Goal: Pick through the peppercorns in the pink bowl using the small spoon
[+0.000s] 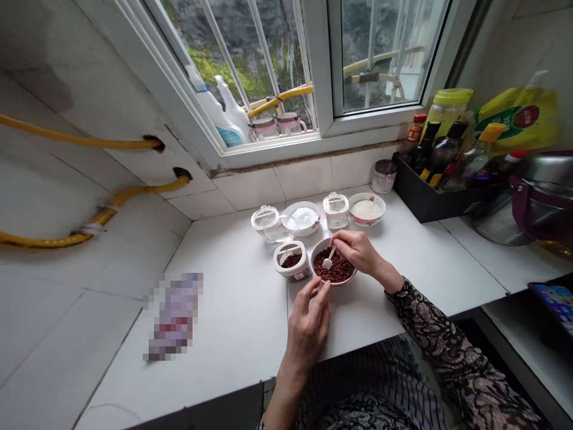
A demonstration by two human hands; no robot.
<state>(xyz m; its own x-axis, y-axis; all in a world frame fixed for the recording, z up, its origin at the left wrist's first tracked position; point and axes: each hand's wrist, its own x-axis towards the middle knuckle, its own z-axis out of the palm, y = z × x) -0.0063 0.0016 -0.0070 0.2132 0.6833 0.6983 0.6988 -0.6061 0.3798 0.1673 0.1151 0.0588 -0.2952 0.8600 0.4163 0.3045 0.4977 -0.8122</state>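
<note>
Between the fingers of my right hand (358,252) is a small white spoon (328,261), its scoop end down at the dark red peppercorns (336,272). These fill much of a bowl (314,276) with a pale rim. My left hand (308,325) is closed at the bowl's near rim, fingertips against it. Just left of the bowl stands a clear seasoning jar (299,272) with a white top and more peppercorns inside. Behind are a bowl of white grains (302,217), a bowl of off-white powder (367,209) and two more seasoning jars (335,210) (264,221).
At the back right, a black box (414,194) holds several sauce bottles, beside a metal pot (501,221) with a purple handle. A lidded jar (384,177) stands by the wall. White bottles (233,113) line the windowsill. A blurred purplish patch (175,316) lies left on the white counter (233,322).
</note>
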